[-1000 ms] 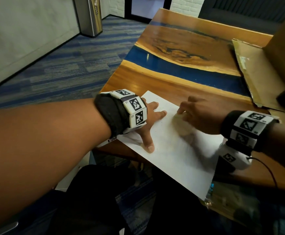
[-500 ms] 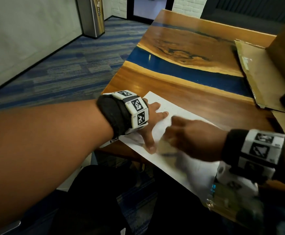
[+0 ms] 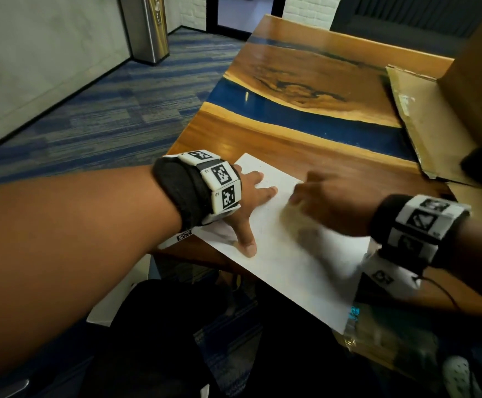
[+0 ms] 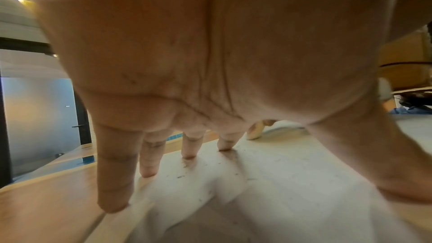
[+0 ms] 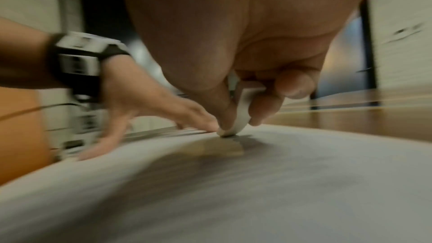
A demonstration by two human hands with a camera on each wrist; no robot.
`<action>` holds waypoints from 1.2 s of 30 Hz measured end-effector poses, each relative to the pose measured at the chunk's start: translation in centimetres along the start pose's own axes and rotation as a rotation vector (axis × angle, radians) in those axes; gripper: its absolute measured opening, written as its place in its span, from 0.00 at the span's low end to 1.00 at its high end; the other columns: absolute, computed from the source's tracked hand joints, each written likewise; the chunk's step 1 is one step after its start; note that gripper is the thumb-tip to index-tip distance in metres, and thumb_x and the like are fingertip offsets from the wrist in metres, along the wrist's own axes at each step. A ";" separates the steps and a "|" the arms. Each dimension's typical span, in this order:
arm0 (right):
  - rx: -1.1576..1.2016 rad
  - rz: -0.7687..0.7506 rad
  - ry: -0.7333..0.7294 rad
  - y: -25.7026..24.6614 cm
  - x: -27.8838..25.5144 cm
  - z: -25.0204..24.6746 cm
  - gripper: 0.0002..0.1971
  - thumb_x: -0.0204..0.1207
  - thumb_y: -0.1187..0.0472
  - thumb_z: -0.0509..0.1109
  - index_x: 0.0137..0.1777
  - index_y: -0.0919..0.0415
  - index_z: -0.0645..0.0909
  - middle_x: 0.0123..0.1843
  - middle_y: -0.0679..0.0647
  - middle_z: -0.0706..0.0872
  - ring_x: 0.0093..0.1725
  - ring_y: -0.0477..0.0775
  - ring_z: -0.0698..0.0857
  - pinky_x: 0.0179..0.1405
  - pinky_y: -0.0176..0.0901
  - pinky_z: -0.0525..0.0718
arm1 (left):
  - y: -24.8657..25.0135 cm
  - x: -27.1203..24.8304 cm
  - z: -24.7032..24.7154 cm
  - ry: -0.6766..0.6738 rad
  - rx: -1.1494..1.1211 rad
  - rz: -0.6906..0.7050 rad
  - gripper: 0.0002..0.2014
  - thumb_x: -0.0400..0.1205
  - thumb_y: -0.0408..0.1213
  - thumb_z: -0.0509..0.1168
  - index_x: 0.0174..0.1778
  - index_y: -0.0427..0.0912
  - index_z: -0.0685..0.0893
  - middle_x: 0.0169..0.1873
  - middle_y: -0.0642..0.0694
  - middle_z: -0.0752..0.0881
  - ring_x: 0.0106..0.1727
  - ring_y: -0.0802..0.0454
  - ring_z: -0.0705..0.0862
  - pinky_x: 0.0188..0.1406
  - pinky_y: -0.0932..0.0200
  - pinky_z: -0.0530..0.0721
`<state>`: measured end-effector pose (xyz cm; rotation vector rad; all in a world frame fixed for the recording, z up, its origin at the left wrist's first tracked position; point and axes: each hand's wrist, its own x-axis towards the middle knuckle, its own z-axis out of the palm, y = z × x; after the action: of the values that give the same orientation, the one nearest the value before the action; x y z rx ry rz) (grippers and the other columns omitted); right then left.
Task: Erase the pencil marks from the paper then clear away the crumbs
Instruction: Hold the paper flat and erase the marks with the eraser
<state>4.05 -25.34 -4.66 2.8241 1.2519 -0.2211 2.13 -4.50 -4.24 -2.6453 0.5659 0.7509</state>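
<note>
Right now the rubbing-out step is going on. On the left side, the left hand (image 3: pixel 251 196) lies flat with its fingers (image 4: pixel 149 156) spread out, pressing down on the paper (image 3: pixel 288 268) so it cannot slide on the table (image 3: pixel 277 139). Little dark crumbs (image 4: pixel 184 165) sit on the paper by those fingertips. Over to the right, the right hand (image 3: pixel 328 205) pinches a white eraser (image 5: pixel 240 110) and its tip touches the paper. Next, I think, it should rub until the marks are gone, then sweep the crumbs off
</note>
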 end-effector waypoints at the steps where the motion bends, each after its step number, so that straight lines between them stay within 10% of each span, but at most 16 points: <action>1: -0.025 0.133 -0.008 1.6 0.3 -0.2 0.11 0.85 0.52 0.62 0.64 0.43 0.80 0.51 0.46 0.77 0.52 0.54 0.81 0.49 0.49 0.81 | 0.0 -0.1 -0.1 -0.009 -0.005 -0.007 0.70 0.57 0.81 0.70 0.87 0.61 0.35 0.89 0.46 0.40 0.85 0.31 0.56 0.77 0.33 0.64; 9: 0.020 0.359 0.003 2.4 1.6 0.6 0.13 0.82 0.45 0.66 0.53 0.54 0.84 0.48 0.52 0.85 0.44 0.53 0.80 0.44 0.49 0.81 | 0.0 -0.3 -0.1 0.061 -0.066 -0.045 0.62 0.59 0.84 0.63 0.87 0.64 0.45 0.85 0.44 0.57 0.78 0.33 0.67 0.68 0.36 0.75; 15: 0.115 -0.123 -0.044 -2.1 -0.2 0.8 0.10 0.83 0.52 0.66 0.60 0.50 0.82 0.51 0.47 0.78 0.47 0.48 0.78 0.47 0.42 0.79 | 0.1 -0.1 -0.1 0.065 -0.060 -0.035 0.63 0.58 0.83 0.66 0.86 0.67 0.42 0.81 0.41 0.59 0.76 0.31 0.67 0.62 0.37 0.76; 20: -0.085 0.249 0.030 2.3 1.6 0.3 0.09 0.83 0.49 0.62 0.54 0.50 0.81 0.53 0.50 0.80 0.47 0.51 0.76 0.44 0.46 0.76 | 0.0 0.3 0.0 0.069 -0.066 -0.035 0.65 0.54 0.84 0.67 0.86 0.67 0.44 0.81 0.40 0.59 0.74 0.33 0.70 0.61 0.37 0.78; 24: 0.076 -0.108 -0.030 -2.2 0.3 0.9 0.09 0.84 0.52 0.62 0.55 0.53 0.81 0.49 0.47 0.75 0.45 0.49 0.75 0.44 0.44 0.77 | 0.0 0.2 0.0 0.074 -0.050 -0.034 0.65 0.56 0.83 0.67 0.86 0.66 0.44 0.85 0.43 0.55 0.78 0.30 0.64 0.66 0.34 0.74; 29: -0.100 0.208 0.037 2.1 1.9 0.5 0.11 0.83 0.50 0.63 0.56 0.54 0.82 0.54 0.52 0.80 0.47 0.52 0.77 0.47 0.47 0.78 | 0.0 0.2 -0.1 0.039 -0.034 -0.038 0.66 0.56 0.85 0.64 0.86 0.67 0.39 0.89 0.49 0.44 0.82 0.27 0.58 0.73 0.30 0.68; 33: 0.069 -0.134 -0.006 -2.3 0.5 1.1 0.12 0.83 0.50 0.61 0.57 0.54 0.83 0.51 0.47 0.77 0.51 0.50 0.79 0.51 0.45 0.80 | 0.0 0.2 -0.1 0.044 -0.031 -0.032 0.66 0.57 0.85 0.65 0.86 0.66 0.40 0.89 0.47 0.45 0.83 0.27 0.56 0.74 0.29 0.66; 36: -0.039 -0.118 -0.041 -0.1 1.2 0.7 0.17 0.82 0.45 0.58 0.59 0.51 0.83 0.52 0.47 0.78 0.51 0.52 0.80 0.52 0.47 0.81 | 0.1 0.3 -0.1 0.044 -0.029 -0.032 0.66 0.55 0.86 0.64 0.86 0.66 0.39 0.89 0.48 0.46 0.83 0.27 0.57 0.74 0.29 0.66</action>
<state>4.65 -24.48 -5.52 2.7014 1.3999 -0.2553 2.40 -4.69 -4.33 -2.6970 0.5261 0.6982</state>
